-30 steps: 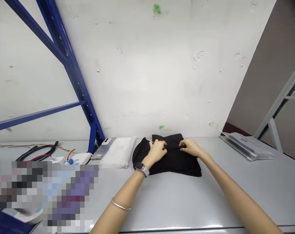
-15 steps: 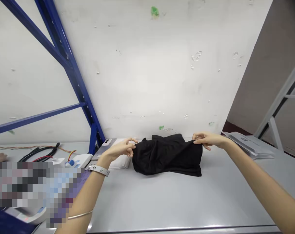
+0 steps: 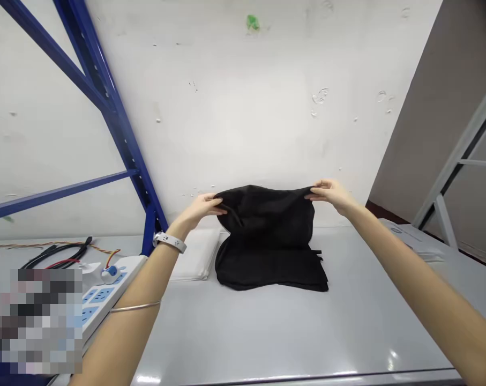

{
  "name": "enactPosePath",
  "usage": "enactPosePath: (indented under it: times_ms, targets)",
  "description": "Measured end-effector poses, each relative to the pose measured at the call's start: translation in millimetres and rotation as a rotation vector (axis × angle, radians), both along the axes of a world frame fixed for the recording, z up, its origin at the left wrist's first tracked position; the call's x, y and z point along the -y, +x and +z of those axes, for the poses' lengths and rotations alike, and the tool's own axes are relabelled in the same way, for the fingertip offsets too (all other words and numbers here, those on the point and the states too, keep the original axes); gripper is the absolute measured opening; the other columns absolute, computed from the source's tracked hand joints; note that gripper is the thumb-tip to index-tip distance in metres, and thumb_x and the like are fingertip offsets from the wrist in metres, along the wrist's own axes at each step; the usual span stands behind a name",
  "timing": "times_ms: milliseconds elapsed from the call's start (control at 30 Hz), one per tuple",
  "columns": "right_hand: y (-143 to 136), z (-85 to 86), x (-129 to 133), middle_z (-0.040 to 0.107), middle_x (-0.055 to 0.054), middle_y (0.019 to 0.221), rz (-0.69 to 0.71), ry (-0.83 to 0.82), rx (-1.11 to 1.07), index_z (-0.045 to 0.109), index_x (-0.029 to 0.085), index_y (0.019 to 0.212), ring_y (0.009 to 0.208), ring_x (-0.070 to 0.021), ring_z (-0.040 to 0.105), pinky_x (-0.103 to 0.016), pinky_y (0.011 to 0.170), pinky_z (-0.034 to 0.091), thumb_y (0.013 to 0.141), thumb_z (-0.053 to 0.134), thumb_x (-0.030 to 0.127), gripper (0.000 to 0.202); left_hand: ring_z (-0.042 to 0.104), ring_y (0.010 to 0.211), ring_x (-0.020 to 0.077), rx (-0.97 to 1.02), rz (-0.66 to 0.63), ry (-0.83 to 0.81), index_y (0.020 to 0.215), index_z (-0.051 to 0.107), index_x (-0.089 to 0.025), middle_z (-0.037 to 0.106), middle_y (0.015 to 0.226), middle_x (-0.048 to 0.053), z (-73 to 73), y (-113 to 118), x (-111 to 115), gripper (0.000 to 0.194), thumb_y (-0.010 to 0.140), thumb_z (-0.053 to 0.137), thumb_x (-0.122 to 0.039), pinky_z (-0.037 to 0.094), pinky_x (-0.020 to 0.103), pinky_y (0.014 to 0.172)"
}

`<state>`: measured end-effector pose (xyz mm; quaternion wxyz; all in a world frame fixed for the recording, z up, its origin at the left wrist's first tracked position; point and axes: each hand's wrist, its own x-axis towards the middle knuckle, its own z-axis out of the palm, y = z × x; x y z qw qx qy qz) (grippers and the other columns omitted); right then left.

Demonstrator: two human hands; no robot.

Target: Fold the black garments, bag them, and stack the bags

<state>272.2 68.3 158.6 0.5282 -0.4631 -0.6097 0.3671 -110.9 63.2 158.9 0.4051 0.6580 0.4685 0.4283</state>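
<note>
A piece of black cloth (image 3: 269, 262) lies partly on the grey table (image 3: 267, 332), its far part lifted up against the white wall behind. My left hand (image 3: 202, 208) pinches the raised edge at its left corner, thumb and fingers closed on the fabric. At the right corner of the same edge, my right hand (image 3: 327, 194) grips the cloth in a similar pinch. Between them the edge is stretched nearly straight. The lower part rests flat in layers, with small loose ends at its right side. From this view I cannot tell what kind of garment or cover it is.
Left of the cloth sits a stack of white packets (image 3: 194, 256). A white power strip (image 3: 106, 292) with plugs and a coiled black cable (image 3: 60, 257) lie further left, beside a blue metal frame (image 3: 126, 128). White printed bags (image 3: 413, 241) are at the right. A blurred patch covers the lower left.
Both hands have raised the cloth's upper edge and pulled it away towards the wall. The cloth, bunched before, is now spread, its lower part lying flat.
</note>
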Motion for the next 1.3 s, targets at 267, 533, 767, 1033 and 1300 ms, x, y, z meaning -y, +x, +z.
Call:
enactPosePath:
  times_ms: [267,533,767,1033,1300]
  targets:
    - [7.8,-25.2,43.1,0.068,-0.004,0.108,-0.002,0.212,0.167,0.058,0.022,0.080,0.105,-0.0227,0.060,-0.041,0.097,0.043,0.077,0.065,0.035,0.015,0.055,0.116,0.0253,-0.171,-0.076,0.177,0.088,0.067,-0.019,0.064,0.120,0.007,-10.9,-14.6,23.8,0.026,0.075,0.065,-0.042,0.038,0.040,0.104]
    - [26.9,-145.4,101.9,0.065,-0.002,0.116,0.164,-0.124,0.602,0.067,0.032,0.079,0.124,-0.0348,0.044,-0.053,0.103,0.032,0.077,0.063,0.041,0.011,0.049,0.123,0.0296,-0.674,-0.233,0.059,0.079,0.073,-0.026,0.055,0.134,0.003,-90.6,-35.5,48.7,0.023,0.070,0.053,-0.027,0.034,0.046,0.107]
    - [-26.6,-125.2,76.2,0.047,0.002,0.142,0.099,0.108,0.678,0.055,0.036,0.125,0.140,-0.0254,0.023,-0.047,0.113,0.020,0.090,0.042,0.052,0.040,0.047,0.126,0.0245,-0.625,-0.034,0.302,0.109,0.068,-0.026,0.057,0.132,0.003,-84.8,21.3,50.8,0.035,0.086,0.043,-0.034,0.031,0.041,0.110]
    - [-94.5,-181.1,32.4,0.017,0.003,0.156,0.185,0.053,0.967,0.027,0.038,0.146,0.143,-0.0314,0.003,-0.057,0.112,0.006,0.093,0.027,0.060,0.058,0.000,0.141,0.0405,-0.913,-0.007,0.124,0.140,0.038,-0.039,0.024,0.154,0.005,-161.2,65.7,28.8,0.056,0.088,0.039,-0.061,-0.004,0.072,0.102]
    - [-92.2,-193.9,27.4,0.019,0.006,0.155,0.131,0.021,1.078,0.025,0.041,0.145,0.143,-0.0314,0.005,-0.058,0.112,0.005,0.091,0.020,0.065,0.059,-0.001,0.140,0.0442,-0.971,-0.018,0.112,0.142,0.028,-0.046,0.019,0.156,0.001,-176.8,60.3,25.7,0.061,0.086,0.027,-0.070,-0.007,0.076,0.098]
